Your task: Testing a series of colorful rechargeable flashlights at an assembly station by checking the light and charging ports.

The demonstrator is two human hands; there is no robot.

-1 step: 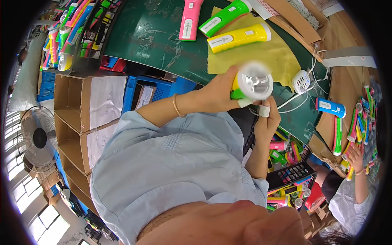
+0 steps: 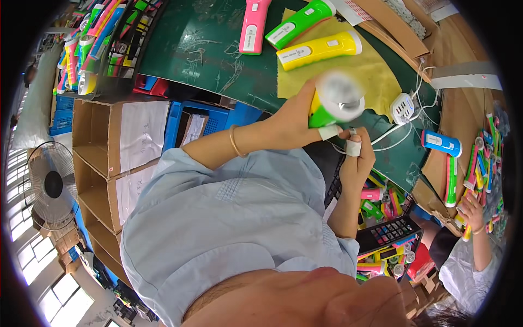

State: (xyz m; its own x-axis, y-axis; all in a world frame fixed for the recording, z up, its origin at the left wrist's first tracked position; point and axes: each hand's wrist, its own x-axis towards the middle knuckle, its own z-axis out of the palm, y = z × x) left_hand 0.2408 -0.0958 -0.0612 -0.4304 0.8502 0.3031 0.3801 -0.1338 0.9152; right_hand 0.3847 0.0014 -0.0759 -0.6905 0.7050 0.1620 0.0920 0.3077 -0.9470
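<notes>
My left hand (image 2: 293, 124) is wrapped round a yellow and green flashlight (image 2: 322, 116). Its white head, blurred by motion, tilts up and away over the table edge. White tape covers the tip of my left thumb. Close beside it, my right hand (image 2: 357, 162) pinches something small at the fingertips that I cannot make out; a finger there also wears white tape. A white cable (image 2: 385, 134) runs behind the right fingers from a white multi-port USB charger (image 2: 402, 108). Beyond the hands lie a yellow flashlight (image 2: 318, 50), a green one (image 2: 300, 23) and a pink one (image 2: 253, 28).
A yellow cloth (image 2: 376, 71) covers part of the green table (image 2: 190, 49). A blue flashlight (image 2: 441, 143) lies at the right edge. Crates of flashlights (image 2: 388, 231) stand lower right, near a co-worker's hand (image 2: 472, 213). Cardboard compartments (image 2: 92, 131) and a fan (image 2: 52, 184) are left.
The flashlight has tipped, its head moving slightly up and away, so more of its green body shows. My left thumb and right fingertips have come apart a little. The co-worker's hand shifted slightly.
</notes>
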